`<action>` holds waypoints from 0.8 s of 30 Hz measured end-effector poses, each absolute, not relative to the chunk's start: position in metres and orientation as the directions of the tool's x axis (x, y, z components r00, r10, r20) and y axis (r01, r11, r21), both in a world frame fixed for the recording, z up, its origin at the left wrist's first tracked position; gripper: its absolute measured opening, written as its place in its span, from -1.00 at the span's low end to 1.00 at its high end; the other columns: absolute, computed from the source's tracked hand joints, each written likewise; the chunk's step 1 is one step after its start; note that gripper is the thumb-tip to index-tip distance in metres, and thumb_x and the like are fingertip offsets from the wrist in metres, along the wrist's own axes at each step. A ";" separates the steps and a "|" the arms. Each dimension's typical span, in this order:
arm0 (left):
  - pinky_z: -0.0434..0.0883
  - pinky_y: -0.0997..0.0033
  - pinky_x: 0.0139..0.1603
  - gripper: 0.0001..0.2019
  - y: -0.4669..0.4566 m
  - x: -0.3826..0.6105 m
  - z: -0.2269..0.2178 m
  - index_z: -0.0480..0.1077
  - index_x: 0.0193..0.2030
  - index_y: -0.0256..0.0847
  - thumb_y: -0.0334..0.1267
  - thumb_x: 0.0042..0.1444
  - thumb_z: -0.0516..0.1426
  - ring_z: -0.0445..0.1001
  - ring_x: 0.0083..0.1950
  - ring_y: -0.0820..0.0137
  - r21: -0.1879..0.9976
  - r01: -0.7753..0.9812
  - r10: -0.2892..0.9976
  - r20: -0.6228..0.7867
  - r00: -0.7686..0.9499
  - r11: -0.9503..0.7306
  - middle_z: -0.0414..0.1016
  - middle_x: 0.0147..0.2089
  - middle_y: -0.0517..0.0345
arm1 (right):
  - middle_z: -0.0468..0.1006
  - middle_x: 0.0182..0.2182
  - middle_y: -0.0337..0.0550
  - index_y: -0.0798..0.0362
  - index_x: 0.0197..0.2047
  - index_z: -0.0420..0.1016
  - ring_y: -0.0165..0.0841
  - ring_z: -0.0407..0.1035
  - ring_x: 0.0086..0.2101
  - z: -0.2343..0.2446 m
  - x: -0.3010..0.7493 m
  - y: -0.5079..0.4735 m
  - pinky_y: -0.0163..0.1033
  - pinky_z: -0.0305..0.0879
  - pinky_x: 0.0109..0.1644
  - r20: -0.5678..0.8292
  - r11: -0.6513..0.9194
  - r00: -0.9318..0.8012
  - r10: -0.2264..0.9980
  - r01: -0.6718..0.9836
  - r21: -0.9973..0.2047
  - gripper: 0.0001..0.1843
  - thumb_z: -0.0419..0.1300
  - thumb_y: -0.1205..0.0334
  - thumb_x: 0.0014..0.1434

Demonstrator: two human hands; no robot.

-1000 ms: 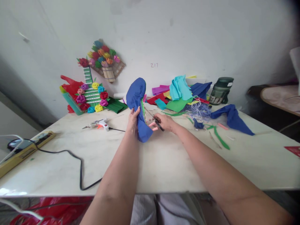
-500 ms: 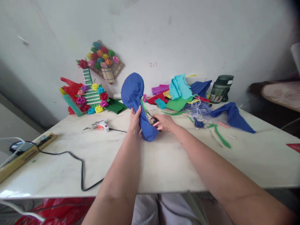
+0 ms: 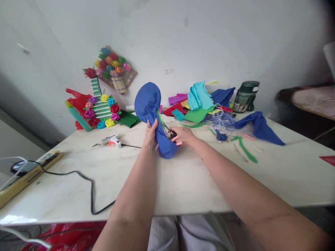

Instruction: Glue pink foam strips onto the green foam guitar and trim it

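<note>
A blue paper-covered shape [image 3: 147, 99], round at the top and rounded again at the bottom, is held up over the table. My left hand [image 3: 151, 135] pinches it at its narrow middle, thumb on the near face. My right hand [image 3: 184, 135] is closed round the dark handles of a pair of scissors [image 3: 172, 133]. The blades lie against the shape's right edge, where a green and whitish strip shows. Whether the blades are apart is too small to tell.
A glue gun [image 3: 113, 141] lies left on the table, its cord running to a power strip [image 3: 31, 174]. Paper-flower crafts [image 3: 102, 108] lean on the wall. Coloured paper [image 3: 200, 96], string [image 3: 221, 118], a blue scrap [image 3: 261, 129] and a dark bottle [image 3: 246, 97] are at the right.
The view has shifted slightly. Both hands keep their hold on the blue shape and the scissors, with barely any movement between them.
</note>
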State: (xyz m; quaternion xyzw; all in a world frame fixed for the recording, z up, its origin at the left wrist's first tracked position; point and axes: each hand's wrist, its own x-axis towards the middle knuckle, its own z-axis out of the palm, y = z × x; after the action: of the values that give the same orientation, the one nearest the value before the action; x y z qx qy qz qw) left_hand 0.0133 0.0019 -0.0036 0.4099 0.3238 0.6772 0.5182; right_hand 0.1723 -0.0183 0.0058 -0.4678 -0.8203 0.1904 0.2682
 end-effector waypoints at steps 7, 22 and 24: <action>0.49 0.46 -0.36 -0.49 -0.007 0.011 0.003 0.25 0.07 -0.12 -0.14 -0.01 0.28 0.46 -0.52 0.49 0.848 -0.507 0.986 0.163 -0.028 -0.155 0.48 -0.43 0.27 | 0.61 -0.34 -0.17 -0.08 -0.18 0.52 -0.24 0.45 -0.28 0.007 0.172 -0.021 -0.25 0.27 -0.29 0.306 0.467 -0.359 0.882 0.754 -0.461 -0.76 0.24 0.25 0.02; 0.48 0.46 -0.17 -0.52 0.002 0.018 -0.004 0.36 -0.08 -0.08 -0.26 -0.18 0.37 0.54 -0.29 0.44 0.776 -0.584 0.966 0.250 -0.062 -0.238 0.56 -0.28 0.25 | 0.61 -0.25 -0.11 -0.02 -0.08 0.48 -0.24 0.45 -0.26 0.008 0.174 -0.020 -0.25 0.18 -0.27 0.342 0.467 -0.388 0.856 0.864 -0.187 -0.66 0.10 0.05 0.12; 0.47 0.46 -0.15 -0.49 0.003 0.018 -0.005 0.36 -0.04 -0.06 -0.25 -0.18 0.37 0.54 -0.24 0.42 0.782 -0.567 0.963 0.258 -0.083 -0.258 0.56 -0.24 0.24 | 0.61 -0.24 -0.10 -0.02 -0.06 0.47 -0.23 0.46 -0.25 0.007 0.174 -0.018 -0.25 0.18 -0.27 0.344 0.472 -0.398 0.851 0.866 -0.165 -0.64 0.09 0.04 0.13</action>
State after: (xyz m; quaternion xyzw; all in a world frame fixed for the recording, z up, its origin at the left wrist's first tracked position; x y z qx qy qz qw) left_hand 0.0182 0.0030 -0.0054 0.3901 0.2537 0.6906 0.5536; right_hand 0.1744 -0.0182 0.0067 -0.5136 -0.8357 -0.0200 0.1937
